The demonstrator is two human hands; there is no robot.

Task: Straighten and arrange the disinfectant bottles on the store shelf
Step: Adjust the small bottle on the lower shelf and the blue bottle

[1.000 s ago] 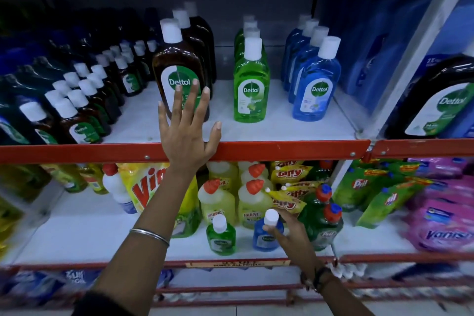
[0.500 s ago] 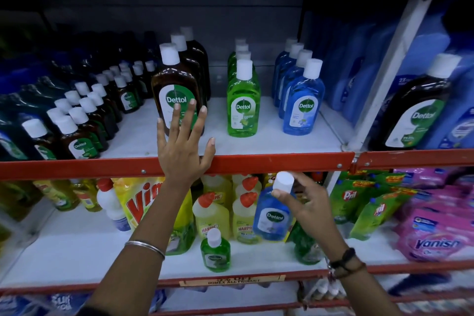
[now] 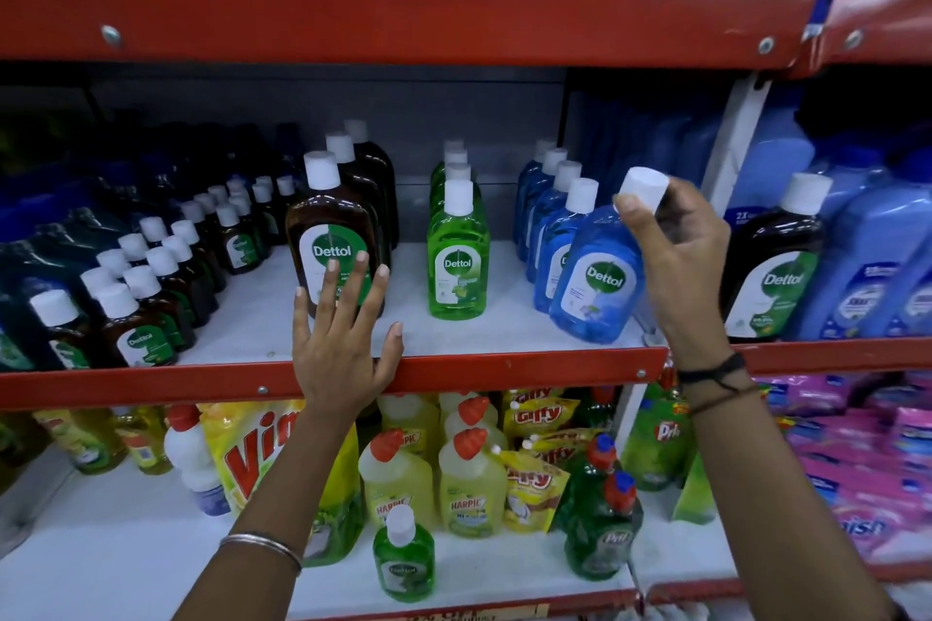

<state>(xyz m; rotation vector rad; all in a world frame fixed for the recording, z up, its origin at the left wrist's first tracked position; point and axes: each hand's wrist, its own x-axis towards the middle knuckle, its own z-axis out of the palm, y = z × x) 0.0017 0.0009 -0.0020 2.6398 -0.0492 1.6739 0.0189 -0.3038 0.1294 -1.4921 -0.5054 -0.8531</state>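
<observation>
My right hand (image 3: pixel 678 262) grips a small blue Dettol bottle (image 3: pixel 597 285) by its white cap, tilted, its base on the middle shelf (image 3: pixel 504 368) in front of the blue bottle row (image 3: pixel 549 217). My left hand (image 3: pixel 343 343) lies flat with fingers spread on the shelf's red front edge, fingertips against the large brown Dettol bottle (image 3: pixel 330 232). A green Dettol row (image 3: pixel 458 242) stands between the brown and blue rows. Several small brown bottles (image 3: pixel 146 287) fill the left of the shelf. A small green Dettol bottle (image 3: pixel 403 555) stands alone on the lower shelf.
The lower shelf holds Harpic bottles (image 3: pixel 471 484), a Vim pouch (image 3: pixel 252 459), Giffy packs (image 3: pixel 539 419) and green Pril bottles (image 3: pixel 602 535). A big brown Dettol bottle (image 3: pixel 774 262) and blue bottles stand in the right bay, behind a white upright (image 3: pixel 731 141). A red shelf (image 3: pixel 403 15) runs overhead.
My right hand lifted the small blue bottle from the lower shelf up to the middle shelf beside the blue row. The view tilted upward. My left hand stayed on the shelf edge.
</observation>
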